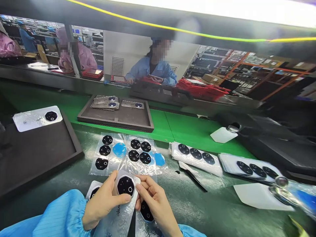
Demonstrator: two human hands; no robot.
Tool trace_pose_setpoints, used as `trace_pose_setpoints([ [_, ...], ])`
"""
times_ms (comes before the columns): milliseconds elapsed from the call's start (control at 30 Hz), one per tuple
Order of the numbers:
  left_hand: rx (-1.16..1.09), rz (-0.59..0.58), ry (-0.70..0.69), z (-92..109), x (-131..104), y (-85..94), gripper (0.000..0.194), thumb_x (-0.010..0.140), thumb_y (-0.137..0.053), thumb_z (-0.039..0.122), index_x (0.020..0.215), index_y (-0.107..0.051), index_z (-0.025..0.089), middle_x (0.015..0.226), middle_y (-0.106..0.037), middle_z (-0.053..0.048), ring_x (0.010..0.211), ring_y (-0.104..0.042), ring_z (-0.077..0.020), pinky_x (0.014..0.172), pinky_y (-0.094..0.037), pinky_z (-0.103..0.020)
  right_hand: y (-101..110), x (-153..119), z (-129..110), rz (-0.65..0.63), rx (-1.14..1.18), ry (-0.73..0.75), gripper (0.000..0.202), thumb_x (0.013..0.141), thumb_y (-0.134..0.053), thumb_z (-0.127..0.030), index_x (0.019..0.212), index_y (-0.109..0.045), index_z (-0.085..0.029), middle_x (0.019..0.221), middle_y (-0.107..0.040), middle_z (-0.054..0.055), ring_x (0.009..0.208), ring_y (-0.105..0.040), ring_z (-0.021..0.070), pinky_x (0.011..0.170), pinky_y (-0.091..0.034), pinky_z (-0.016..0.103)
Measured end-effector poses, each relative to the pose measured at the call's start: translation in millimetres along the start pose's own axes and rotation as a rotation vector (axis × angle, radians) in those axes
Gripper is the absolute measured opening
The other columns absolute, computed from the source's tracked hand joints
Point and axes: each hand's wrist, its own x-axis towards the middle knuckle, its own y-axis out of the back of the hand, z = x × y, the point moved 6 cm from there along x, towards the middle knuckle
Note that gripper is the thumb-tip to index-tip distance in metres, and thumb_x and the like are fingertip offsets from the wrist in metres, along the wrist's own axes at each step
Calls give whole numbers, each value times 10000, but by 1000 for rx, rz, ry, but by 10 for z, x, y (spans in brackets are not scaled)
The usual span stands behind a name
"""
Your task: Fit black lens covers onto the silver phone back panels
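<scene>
My left hand (105, 199) grips a silvery phone back cover (123, 210), its thumb resting on the lower edge of the black octagonal camera lens piece (126, 185). At the cover's upper right corner, the fingertips of my right hand (154, 197) are pinched together on its edge. The cover is tilted, with the lens end away from me. Below it lie other phone covers, partly hidden by my hands; one dark camera area (146, 210) shows under my right hand. Just beyond my hands, clear film sheets (125, 166) carry several black lens pieces and blue round stickers.
A dark tray (81, 154) at left bears phone covers (32, 120); another tray (133, 123) stands on the green mat. To the right are lens-sheet stacks (214, 168), a black-handled tool (197, 181) and white pieces (256, 197) near shiny metal objects. A co-worker (143, 67) sits opposite.
</scene>
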Motion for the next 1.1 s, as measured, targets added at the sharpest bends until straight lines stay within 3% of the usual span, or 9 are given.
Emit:
trace_pose_setpoints([
  [300,-24,-125,40,-11,22,-23,532,764,-765,361,1203,-520,189,1187,-634,-83,1145,-555,-266,956,-402,-373,-8,5,20,3,78,-40,449,836,-678,-547,1005,-567,-146,534,-591,-45,384,-537,92,428,-441,200],
  [533,-65,-192,12,61,12,-35,514,862,-662,342,1328,-505,192,1225,-656,-94,1100,-607,-263,938,-441,-387,-7,9,67,-3,105,-53,477,850,-657,-558,1078,-555,-152,603,-594,-41,435,-523,86,443,-442,199],
  [667,-57,-112,17,-75,29,46,626,845,-678,355,1412,-444,233,1469,-492,-84,1368,-418,-289,1133,-321,-429,-46,-5,66,-42,86,-12,523,740,-805,-470,1117,-580,-186,841,-653,3,668,-583,108,551,-459,188],
  [767,28,0,51,-138,31,115,706,812,-695,489,1425,-430,257,1544,-395,-53,1443,-293,-289,1181,-249,-414,-29,-22,40,-4,58,-9,423,800,-739,-498,1043,-625,-171,774,-610,-10,618,-509,91,522,-405,183],
  [867,93,-7,-23,-8,16,52,530,866,-608,544,1288,-570,226,1375,-570,-61,1308,-453,-292,1089,-363,-394,-12,-42,-7,52,1,3,406,827,-678,-556,923,-644,-162,636,-489,-47,512,-366,69,446,-297,189],
  [967,126,5,-105,86,10,-19,392,854,-622,525,1033,-670,180,1018,-683,-37,1022,-579,-243,928,-436,-338,-24,-60,-15,106,-43,20,413,790,-705,-566,738,-592,-172,579,-404,-63,508,-321,72,463,-274,202],
  [1100,153,75,-110,-52,36,-51,390,801,-654,538,718,-582,164,638,-466,51,661,-443,-130,650,-371,-252,-40,-100,80,160,-14,48,522,704,-734,-644,603,-516,-181,532,-365,-65,512,-319,82,490,-293,215],
])
